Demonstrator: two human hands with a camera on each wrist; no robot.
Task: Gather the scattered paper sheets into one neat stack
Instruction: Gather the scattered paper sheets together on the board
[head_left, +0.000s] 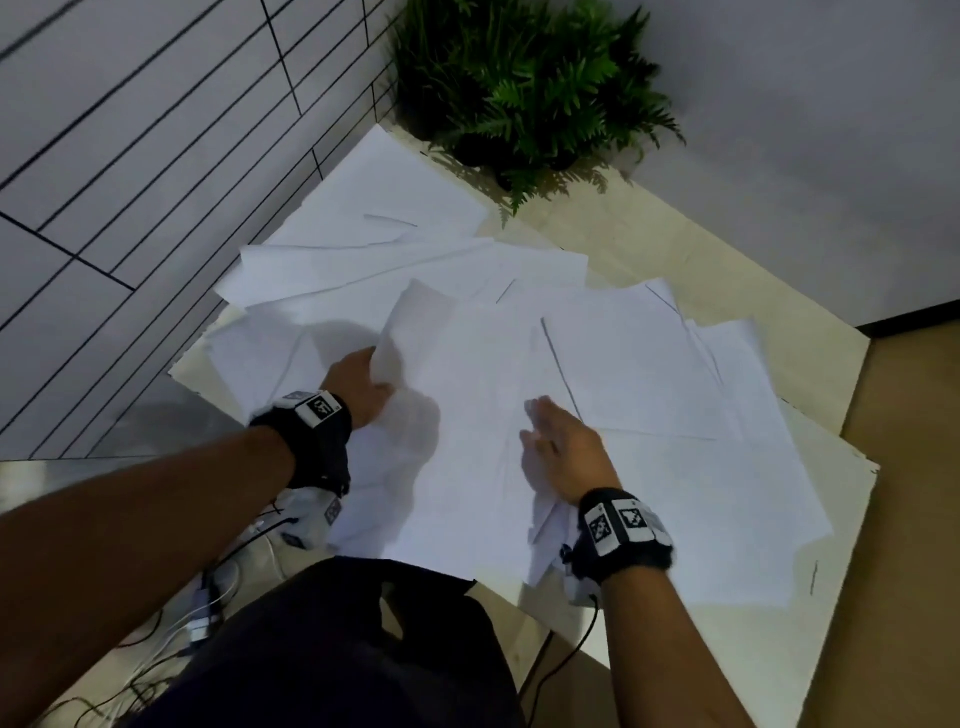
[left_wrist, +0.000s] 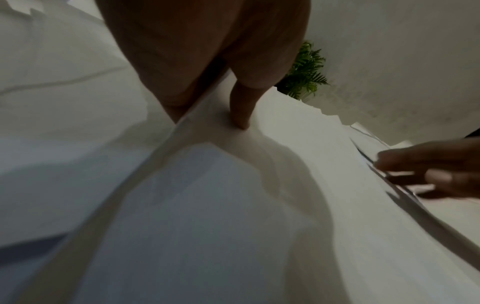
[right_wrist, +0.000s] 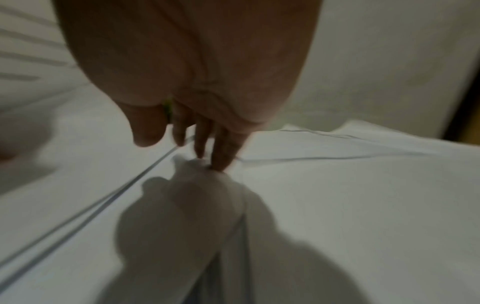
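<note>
Several white paper sheets (head_left: 649, 374) lie fanned and overlapping across a pale wooden table (head_left: 727, 249). My left hand (head_left: 366, 384) grips the left edge of one large sheet (head_left: 467, 415), whose corner curls up above the knuckles. In the left wrist view the thumb (left_wrist: 242, 107) presses on top of that sheet (left_wrist: 207, 205) while the fingers are hidden beneath it. My right hand (head_left: 561, 447) lies flat with straight fingers on the pile's near middle. Its fingertips (right_wrist: 221, 158) touch a puckered spot in the paper (right_wrist: 363, 205).
A potted fern (head_left: 530, 88) stands at the table's far corner against a white wall. Tiled surface (head_left: 130, 156) runs along the left. Cables (head_left: 218, 597) hang below the near left edge. Some sheets overhang the table's left and right edges.
</note>
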